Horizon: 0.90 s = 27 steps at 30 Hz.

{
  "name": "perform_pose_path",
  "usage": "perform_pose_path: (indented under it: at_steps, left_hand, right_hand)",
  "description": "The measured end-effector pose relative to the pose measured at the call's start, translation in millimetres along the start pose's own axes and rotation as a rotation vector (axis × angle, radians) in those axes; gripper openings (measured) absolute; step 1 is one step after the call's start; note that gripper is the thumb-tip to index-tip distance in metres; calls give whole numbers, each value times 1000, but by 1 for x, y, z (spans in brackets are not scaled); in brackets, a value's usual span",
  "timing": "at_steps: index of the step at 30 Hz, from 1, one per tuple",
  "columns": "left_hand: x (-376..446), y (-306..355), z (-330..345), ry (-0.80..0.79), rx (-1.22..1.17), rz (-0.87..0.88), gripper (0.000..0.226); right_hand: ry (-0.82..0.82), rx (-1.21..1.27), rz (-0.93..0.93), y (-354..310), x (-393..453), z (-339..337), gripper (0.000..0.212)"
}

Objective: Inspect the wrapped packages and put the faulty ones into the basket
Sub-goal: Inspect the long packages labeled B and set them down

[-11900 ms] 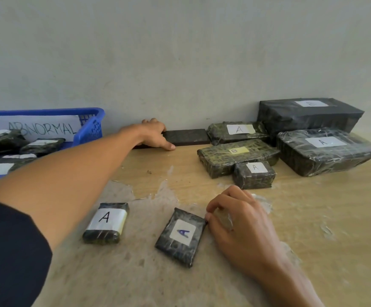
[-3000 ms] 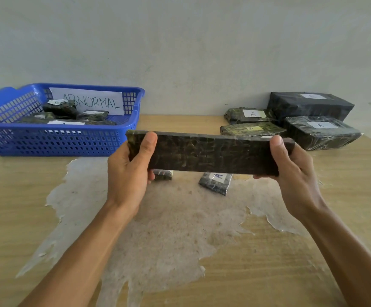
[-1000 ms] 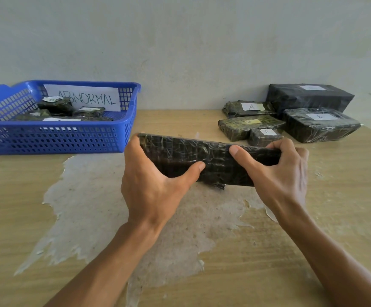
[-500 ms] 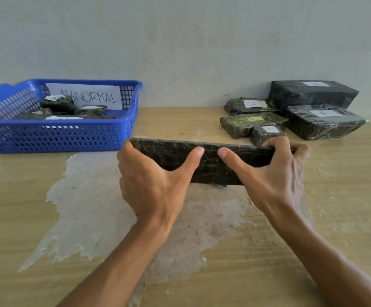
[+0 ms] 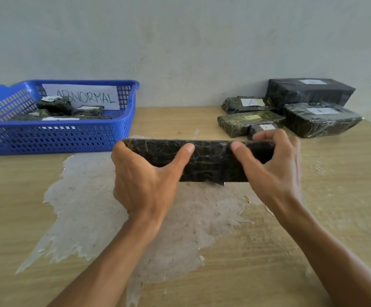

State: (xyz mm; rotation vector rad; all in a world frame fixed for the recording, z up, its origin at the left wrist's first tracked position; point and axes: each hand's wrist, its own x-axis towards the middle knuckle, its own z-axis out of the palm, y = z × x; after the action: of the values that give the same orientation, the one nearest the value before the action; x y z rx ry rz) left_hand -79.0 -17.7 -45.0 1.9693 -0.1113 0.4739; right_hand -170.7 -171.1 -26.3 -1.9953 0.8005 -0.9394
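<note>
Gripped by left hand [image 5: 144, 182] and right hand [image 5: 271, 171], long package [image 5: 211, 161] stands edge-up.

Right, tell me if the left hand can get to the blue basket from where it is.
Probably yes. The blue basket stands on the table to the left, its top open, with nothing between it and the left hand. But that hand and the right hand both grip the long wrapped package.

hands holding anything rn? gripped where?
Yes: both grip one long dark wrapped package. Left hand at its left end, right hand at its right end, thumbs on the near face.
</note>
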Motion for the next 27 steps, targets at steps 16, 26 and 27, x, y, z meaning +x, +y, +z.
perform_pose_path:
  at_steps: [16,26,27]
  left_hand:
    - [31,-11,-10,-80,-300,-144,24]
    - [48,-17,-11,-250,-553,-230,14]
    - [51,-17,-13,-330,-573,-235,7]
  right_hand:
    - [-171,695,200,20,32,-20,34]
    - [-171,957,312,28,42,-22,26]
    - [-147,966,329,30,44,-23,32]
